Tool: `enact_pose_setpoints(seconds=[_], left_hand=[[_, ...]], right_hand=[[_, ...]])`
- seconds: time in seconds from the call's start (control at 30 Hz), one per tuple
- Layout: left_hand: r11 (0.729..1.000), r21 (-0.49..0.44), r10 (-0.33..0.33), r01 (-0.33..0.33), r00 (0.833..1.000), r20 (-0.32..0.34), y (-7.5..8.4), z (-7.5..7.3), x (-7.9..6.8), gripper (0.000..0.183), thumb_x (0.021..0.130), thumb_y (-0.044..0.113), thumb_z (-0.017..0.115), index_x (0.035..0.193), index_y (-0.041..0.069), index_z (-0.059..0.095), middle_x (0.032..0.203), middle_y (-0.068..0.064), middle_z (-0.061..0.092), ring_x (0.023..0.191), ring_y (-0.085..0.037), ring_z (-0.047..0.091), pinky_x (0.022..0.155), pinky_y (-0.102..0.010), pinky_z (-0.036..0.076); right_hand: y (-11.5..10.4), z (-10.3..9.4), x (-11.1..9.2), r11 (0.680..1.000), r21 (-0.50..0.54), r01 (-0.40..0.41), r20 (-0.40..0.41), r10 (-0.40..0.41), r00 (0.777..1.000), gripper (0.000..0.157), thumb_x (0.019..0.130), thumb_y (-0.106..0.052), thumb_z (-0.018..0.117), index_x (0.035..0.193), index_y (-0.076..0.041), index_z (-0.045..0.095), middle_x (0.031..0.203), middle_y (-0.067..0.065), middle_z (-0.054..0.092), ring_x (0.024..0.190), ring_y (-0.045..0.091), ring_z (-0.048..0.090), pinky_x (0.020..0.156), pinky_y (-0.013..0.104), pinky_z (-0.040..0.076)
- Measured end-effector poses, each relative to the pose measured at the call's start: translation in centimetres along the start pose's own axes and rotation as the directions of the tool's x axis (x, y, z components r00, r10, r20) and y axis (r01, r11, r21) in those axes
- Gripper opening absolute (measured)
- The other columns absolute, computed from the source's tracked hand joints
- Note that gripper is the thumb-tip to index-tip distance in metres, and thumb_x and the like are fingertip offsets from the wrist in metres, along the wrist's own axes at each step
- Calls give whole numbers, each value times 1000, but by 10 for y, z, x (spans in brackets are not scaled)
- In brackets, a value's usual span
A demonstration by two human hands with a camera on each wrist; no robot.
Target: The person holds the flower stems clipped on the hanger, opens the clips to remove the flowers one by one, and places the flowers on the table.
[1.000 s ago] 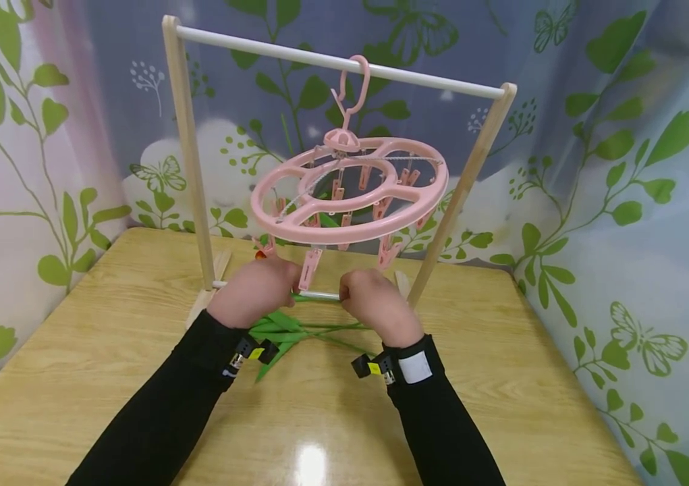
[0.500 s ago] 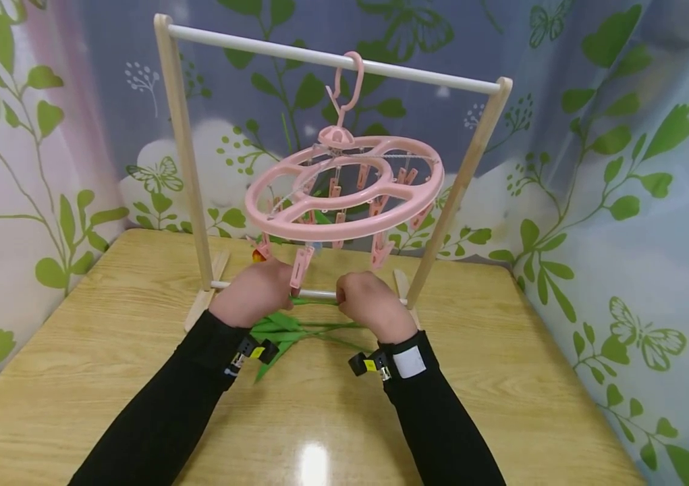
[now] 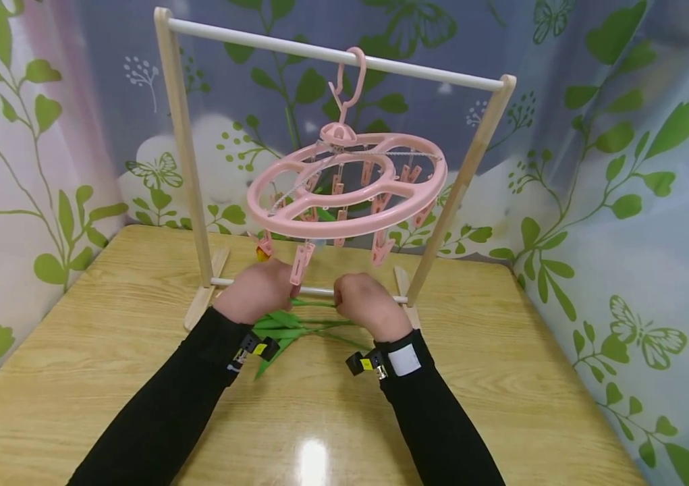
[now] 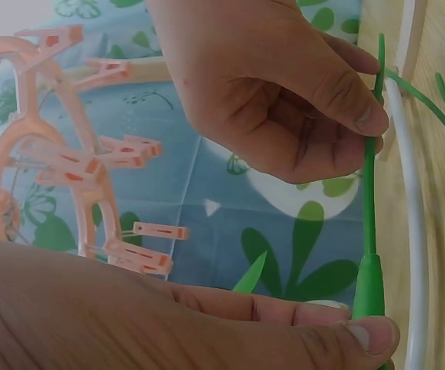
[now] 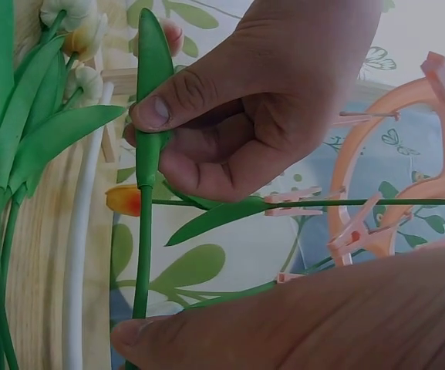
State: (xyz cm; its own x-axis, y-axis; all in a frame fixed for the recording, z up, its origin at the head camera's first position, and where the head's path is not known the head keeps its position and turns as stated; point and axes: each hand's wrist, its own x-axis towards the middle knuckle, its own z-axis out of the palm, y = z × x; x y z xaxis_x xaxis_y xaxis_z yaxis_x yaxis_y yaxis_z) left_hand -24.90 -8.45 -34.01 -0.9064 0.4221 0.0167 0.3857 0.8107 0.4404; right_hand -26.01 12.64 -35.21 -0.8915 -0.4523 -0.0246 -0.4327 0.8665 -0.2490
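Between my hands runs the green stem [image 4: 371, 200] of an artificial tulip. My left hand [image 3: 261, 290] pinches it at the base of its green leaf [image 5: 154, 58], thumb on top. Farther along, my right hand [image 3: 371, 304] pinches the thin stem between thumb and fingers. The stem is held close over the rack's white lower bar [image 3: 318, 291]. This tulip's bloom is hidden. Above the hands hangs a pink round clip hanger [image 3: 344, 226] with several pink clothespins; one clothespin [image 3: 300, 264] hangs right by my left fingers. An orange-red tulip [image 5: 123, 200] hangs bloom-down from a clip.
The hanger hooks over the white top rod [image 3: 259, 40] of a wooden rack [image 3: 183, 142]. More tulips with white blooms [image 5: 83, 85] and green leaves [image 3: 280, 329] lie on the wooden table [image 3: 472, 391] beneath my hands. A patterned curtain [image 3: 654, 223] closes off the back and sides.
Both hands keep their grip on the stem and have hardly moved. The pink hanger sways slightly, its near clothespin now a little farther left. The head view has shifted slightly.
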Motion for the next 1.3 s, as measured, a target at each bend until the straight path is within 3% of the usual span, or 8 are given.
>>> enact_pose_setpoints(seconds=[0.2, 0.43, 0.77, 1.07, 1.3], left_hand=[[997, -68, -42, 43, 999, 23, -1, 3, 2, 11, 91, 6, 67, 82, 10, 67, 74, 0, 61, 66, -16, 57, 64, -32, 47], [999, 27, 24, -24, 1000, 11, -4, 6, 6, 15, 90, 3, 65, 78, 12, 67, 69, 1, 59, 61, -16, 53, 61, -30, 44], [986, -139, -76, 88, 993, 90, -5, 10, 9, 22, 96, 4, 52, 79, 5, 67, 63, 0, 50, 55, -17, 41, 56, -30, 36], [978, -190, -67, 85, 993, 96, -9, 16, 9, 37, 103, 12, 39, 81, 0, 66, 61, 0, 46, 53, -18, 37, 54, -31, 32], [993, -113, -21, 34, 994, 110, -10, 18, 9, 24, 96, 2, 48, 80, 2, 66, 63, -1, 48, 55, -18, 40, 55, -31, 35]], right_hand=[[2, 2, 1, 1000, 22, -13, 26, 12, 1000, 31, 88, 4, 56, 66, -14, 45, 64, -1, 29, 58, 14, 27, 56, 28, 26], [1, 5, 3, 999, 25, -20, 24, 20, 1000, 23, 87, 3, 60, 70, -11, 56, 65, -1, 43, 59, 14, 38, 56, 27, 33], [1, 10, 7, 999, 4, -35, 50, 35, 998, 18, 89, 2, 61, 75, -9, 60, 68, 0, 48, 61, 14, 41, 58, 27, 35], [2, 17, 11, 999, -1, -41, 102, 41, 994, 28, 90, 4, 56, 67, -11, 49, 60, -1, 33, 55, 14, 30, 53, 27, 28], [3, 22, 17, 996, -69, -48, 133, 57, 989, 17, 92, -1, 62, 78, -11, 61, 73, 0, 55, 64, 13, 46, 58, 26, 38]])
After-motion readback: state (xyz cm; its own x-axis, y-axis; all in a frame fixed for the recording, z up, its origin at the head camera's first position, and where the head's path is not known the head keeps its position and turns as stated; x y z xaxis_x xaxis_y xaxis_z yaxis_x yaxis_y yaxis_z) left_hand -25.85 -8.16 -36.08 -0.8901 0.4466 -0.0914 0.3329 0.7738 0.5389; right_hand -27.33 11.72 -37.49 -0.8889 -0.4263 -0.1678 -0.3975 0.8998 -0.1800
